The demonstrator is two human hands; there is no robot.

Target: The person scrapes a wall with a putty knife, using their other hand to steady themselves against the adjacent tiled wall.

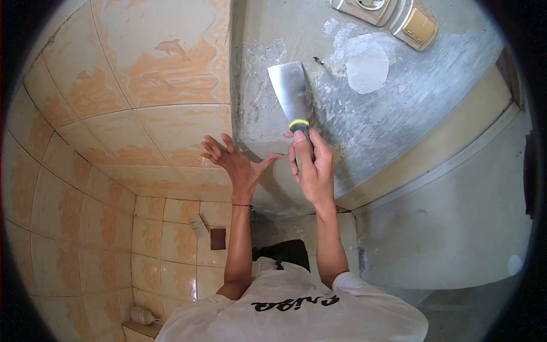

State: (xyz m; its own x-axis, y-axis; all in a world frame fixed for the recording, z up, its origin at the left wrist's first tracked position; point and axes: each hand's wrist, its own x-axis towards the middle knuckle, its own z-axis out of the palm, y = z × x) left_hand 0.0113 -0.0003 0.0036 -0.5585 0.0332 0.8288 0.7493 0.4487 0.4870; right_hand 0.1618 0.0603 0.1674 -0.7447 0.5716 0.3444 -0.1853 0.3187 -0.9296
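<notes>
My right hand is wrapped round the dark handle of a putty knife, with a yellow ring below its wide metal blade. The blade points up and overlaps the rough grey wall, whose surface is scuffed and flaking. A smooth pale patch shows on the wall to the right of the blade. At the edge where the tiled wall meets the grey one, my left hand is spread, thumb stretched toward the right hand. It holds nothing.
A socket and a light switch sit at the top right of the wall. On the tiled floor lie a dark brown square and a pale flat piece. A bottle stands at lower left. A grey panel is at right.
</notes>
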